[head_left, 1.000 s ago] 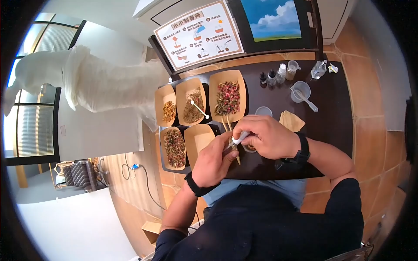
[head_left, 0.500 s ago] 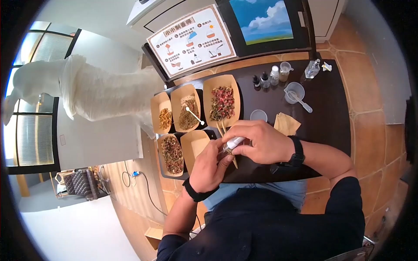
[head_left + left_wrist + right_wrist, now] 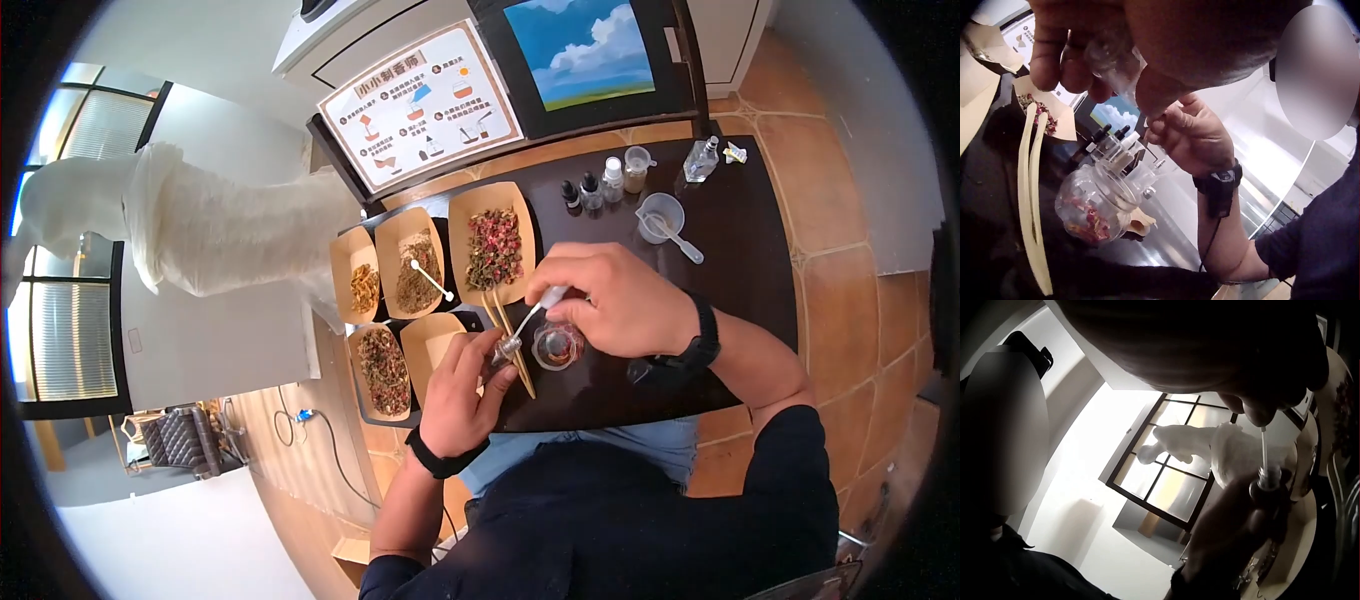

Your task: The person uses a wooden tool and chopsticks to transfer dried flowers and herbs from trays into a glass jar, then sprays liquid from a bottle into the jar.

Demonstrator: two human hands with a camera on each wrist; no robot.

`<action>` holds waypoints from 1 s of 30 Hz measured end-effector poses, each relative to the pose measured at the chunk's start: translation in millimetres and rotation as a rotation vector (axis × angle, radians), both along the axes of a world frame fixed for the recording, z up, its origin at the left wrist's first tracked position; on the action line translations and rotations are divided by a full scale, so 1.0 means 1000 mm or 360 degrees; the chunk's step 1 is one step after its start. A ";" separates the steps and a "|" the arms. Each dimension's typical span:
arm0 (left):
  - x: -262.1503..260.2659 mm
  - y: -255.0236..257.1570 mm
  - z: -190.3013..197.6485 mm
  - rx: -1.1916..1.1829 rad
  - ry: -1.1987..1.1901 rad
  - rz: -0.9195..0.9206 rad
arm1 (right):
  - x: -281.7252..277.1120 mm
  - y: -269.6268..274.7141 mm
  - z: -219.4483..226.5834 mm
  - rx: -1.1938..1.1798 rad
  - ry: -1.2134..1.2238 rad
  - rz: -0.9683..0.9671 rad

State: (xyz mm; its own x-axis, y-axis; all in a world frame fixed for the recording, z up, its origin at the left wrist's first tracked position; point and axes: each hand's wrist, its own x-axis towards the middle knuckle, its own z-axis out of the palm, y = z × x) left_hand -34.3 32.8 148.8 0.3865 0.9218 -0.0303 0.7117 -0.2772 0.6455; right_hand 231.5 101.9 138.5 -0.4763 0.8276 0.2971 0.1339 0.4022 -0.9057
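My left hand holds a small clear glass bottle, its neck tilted toward the other hand. With thumb and fingertips my right hand pinches a white cap that has a thin tube running down to the bottle's mouth. The right wrist view shows this tube entering the bottle neck. Just under the right hand stands a round clear jar with dried red petals inside. Wooden tongs lie beside the jar, below the left hand's fingertips.
Paper trays of dried flowers and herbs, such as the rose tray, stand at the left. A white stick lies across one. Along the back are dropper bottles, a measuring cup with a spoon, and a glass bottle.
The white cap, earlier down at the bottle's neck between both hands, is raised away with its thin tube showing. My hands have moved apart, uncovering the petal jar. The head view has shifted slightly.
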 end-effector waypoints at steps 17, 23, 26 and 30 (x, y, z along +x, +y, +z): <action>0.013 0.005 -0.016 0.0308 0.0175 -0.0244 | 0.019 0.002 0.012 0.0022 -0.0486 -0.0145; 0.016 0.007 -0.016 0.0444 0.0207 -0.0296 | 0.020 0.005 0.009 0.0038 -0.0520 -0.0144; 0.016 0.007 -0.017 0.0486 0.0243 -0.0310 | 0.020 0.004 0.008 0.0046 -0.0513 -0.0145; 0.016 0.005 -0.019 0.0531 0.0273 -0.0310 | 0.021 0.004 0.008 0.0066 -0.0487 -0.0163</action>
State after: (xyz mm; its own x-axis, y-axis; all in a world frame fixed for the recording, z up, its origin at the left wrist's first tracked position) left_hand -18.0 37.5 129.7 0.5698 0.8021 0.1787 0.7146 -0.5910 0.3743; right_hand 252.0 106.1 146.2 -0.4634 0.8661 0.1873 0.4392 0.4080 -0.8004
